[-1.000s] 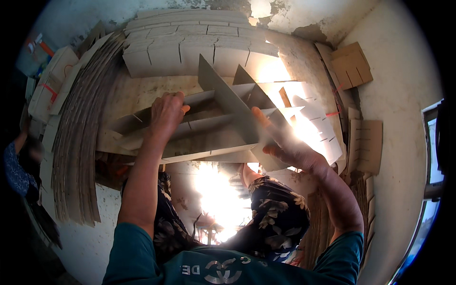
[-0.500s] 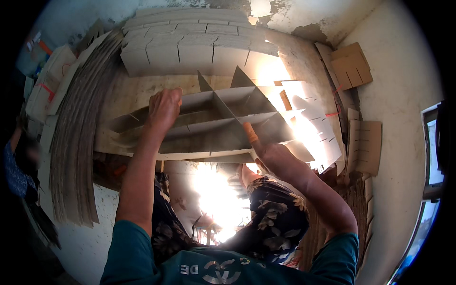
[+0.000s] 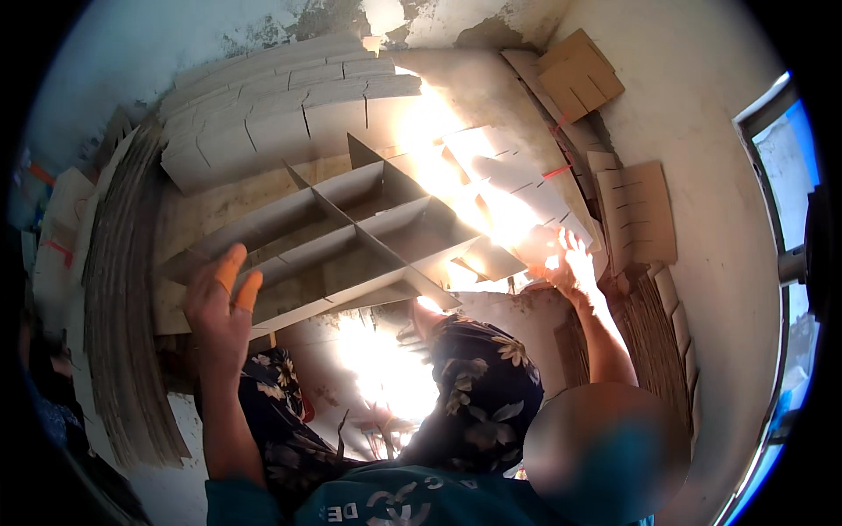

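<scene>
A half-assembled cardboard divider (image 3: 338,285) of long slotted strips lies across the work surface before me, with one cross strip (image 3: 351,219) slotted through the long ones. My left hand (image 3: 219,302), orange covers on its thumb and a finger, is at the divider's left end. Thumb and finger sit on either side of a long strip there. Over to the right, my right hand (image 3: 566,267) reaches away from the divider, its fingers spread. It is nearest the edge of some loose slotted cardboard sheets (image 3: 509,175), where strong sunlight washes out detail.
A tall stack of slotted cardboard (image 3: 272,123) stands behind the divider. More long sheets (image 3: 127,307) are piled at the left. Brown slotted pieces (image 3: 636,210) lean by the right wall, above another cardboard pile (image 3: 653,333). A window (image 3: 789,158) is at far right.
My right hand has left the divider and moved right, toward the loose sheets. My left hand has moved down along the divider's left end. The whole view has swung and tilted.
</scene>
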A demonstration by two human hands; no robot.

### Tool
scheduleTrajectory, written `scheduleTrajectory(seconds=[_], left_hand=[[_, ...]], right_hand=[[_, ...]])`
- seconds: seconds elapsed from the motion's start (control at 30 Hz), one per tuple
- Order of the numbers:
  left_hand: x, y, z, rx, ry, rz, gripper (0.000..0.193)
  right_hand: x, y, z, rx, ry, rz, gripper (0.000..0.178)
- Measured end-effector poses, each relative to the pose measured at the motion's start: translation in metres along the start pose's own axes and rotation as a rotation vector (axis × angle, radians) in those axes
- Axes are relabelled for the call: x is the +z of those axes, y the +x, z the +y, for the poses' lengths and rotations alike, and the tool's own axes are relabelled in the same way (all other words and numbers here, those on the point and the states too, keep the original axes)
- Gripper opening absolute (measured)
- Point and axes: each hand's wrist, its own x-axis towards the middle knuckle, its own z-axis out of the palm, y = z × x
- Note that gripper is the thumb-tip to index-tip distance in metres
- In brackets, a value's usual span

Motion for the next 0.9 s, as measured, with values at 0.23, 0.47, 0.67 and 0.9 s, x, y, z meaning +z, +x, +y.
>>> scheduleTrajectory(seconds=[0.23,0.47,0.67,0.9], left_hand=[[0.012,-0.043,-0.006,-0.052,-0.057,-0.061,0.032],[0.027,-0.045,-0.013,0.013,-0.131,-0.011,0.033],[0.023,-0.046,-0.02,-0.001,-0.152,-0.046,0.034],[0.026,-0.054,-0.028,-0.034,-0.155,-0.222,0.038]], right_hand=[[-0.008,0.01,-0.055,0.116,-0.013,-0.192,0.119],[0.025,0.023,0.008,-0.107,0.353,0.015,0.045],[-0.079,0.017,0.005,-0.133,-0.063,0.439,0.066],[-0.213,-0.019,-0.15,-0.208,0.821,0.293,0.055]])
